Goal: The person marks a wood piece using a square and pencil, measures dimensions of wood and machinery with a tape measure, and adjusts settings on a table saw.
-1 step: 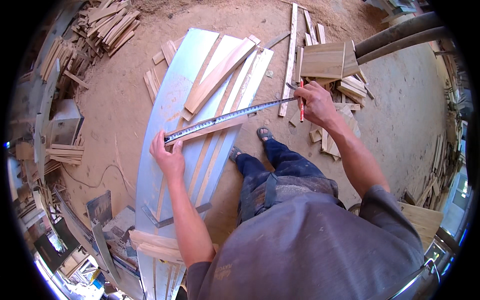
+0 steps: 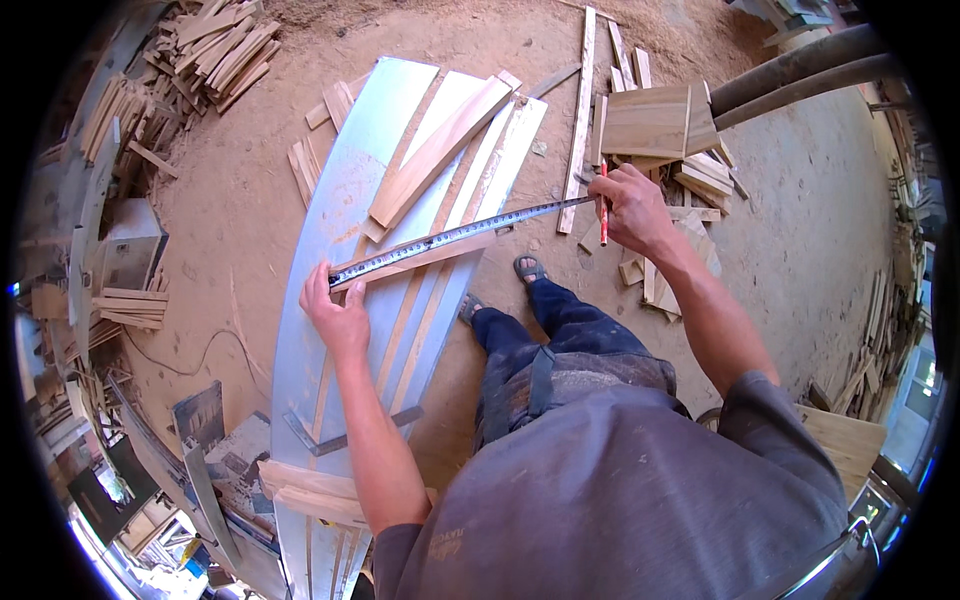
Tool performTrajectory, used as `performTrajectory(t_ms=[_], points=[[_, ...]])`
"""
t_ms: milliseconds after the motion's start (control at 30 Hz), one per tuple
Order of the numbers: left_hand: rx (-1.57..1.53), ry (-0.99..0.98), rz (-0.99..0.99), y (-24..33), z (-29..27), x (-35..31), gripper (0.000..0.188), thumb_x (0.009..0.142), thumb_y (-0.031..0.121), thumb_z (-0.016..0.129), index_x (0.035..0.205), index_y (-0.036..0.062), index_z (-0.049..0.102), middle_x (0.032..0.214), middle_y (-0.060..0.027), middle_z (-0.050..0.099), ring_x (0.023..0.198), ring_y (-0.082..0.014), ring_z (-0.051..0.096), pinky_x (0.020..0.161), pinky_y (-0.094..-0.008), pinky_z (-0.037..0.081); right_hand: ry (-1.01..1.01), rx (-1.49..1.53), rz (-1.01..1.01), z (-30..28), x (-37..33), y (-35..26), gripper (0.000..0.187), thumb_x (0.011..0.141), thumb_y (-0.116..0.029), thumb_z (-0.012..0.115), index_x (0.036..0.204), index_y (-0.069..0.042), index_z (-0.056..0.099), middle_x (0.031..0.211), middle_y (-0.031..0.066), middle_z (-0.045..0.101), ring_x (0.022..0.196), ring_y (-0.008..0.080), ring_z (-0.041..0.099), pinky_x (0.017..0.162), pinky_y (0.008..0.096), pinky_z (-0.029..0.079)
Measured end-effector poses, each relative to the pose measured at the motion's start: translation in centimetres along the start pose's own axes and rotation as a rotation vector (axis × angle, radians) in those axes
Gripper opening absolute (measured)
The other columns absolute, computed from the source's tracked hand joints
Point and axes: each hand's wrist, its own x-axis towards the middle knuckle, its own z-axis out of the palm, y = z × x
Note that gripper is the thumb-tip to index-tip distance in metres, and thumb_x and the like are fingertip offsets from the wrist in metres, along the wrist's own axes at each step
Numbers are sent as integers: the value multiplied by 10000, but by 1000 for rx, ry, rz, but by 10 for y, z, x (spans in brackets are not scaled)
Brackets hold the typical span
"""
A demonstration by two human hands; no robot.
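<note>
A tape measure [image 2: 455,235] is stretched along the top of a narrow wooden board [image 2: 420,258], rising to the right past the board's end. My left hand [image 2: 338,318] is closed at the left end, gripping board and tape together between thumb and fingers. My right hand [image 2: 632,208] is closed round the tape's other end, with a red pencil [image 2: 604,205] upright in the same grip. Whether the tape's case is in that palm is hidden. Under the board lies a long pale-blue saw table [image 2: 345,190] with lengthwise slots. A thick wooden board [image 2: 440,150] rests on it farther away.
A flat metal bar [image 2: 370,430] and several short boards [image 2: 315,490] lie on the table nearer me. Offcuts and a wooden box-like piece [image 2: 645,122] are heaped at right. Stacked wood [image 2: 215,50] stands far left. A cable [image 2: 205,360] crosses the dusty floor.
</note>
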Motion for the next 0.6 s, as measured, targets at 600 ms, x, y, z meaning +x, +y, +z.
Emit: performTrajectory(t_ms=[600], points=[[-24, -5, -35, 3, -1, -1, 594, 768, 8, 811, 1323, 10, 601, 1359, -134, 586, 1317, -330, 461, 1136, -428, 400, 3, -4, 13, 1, -2, -1, 120, 795, -54, 673, 912, -77, 689, 836, 110, 639, 886, 313, 620, 773, 427, 516]])
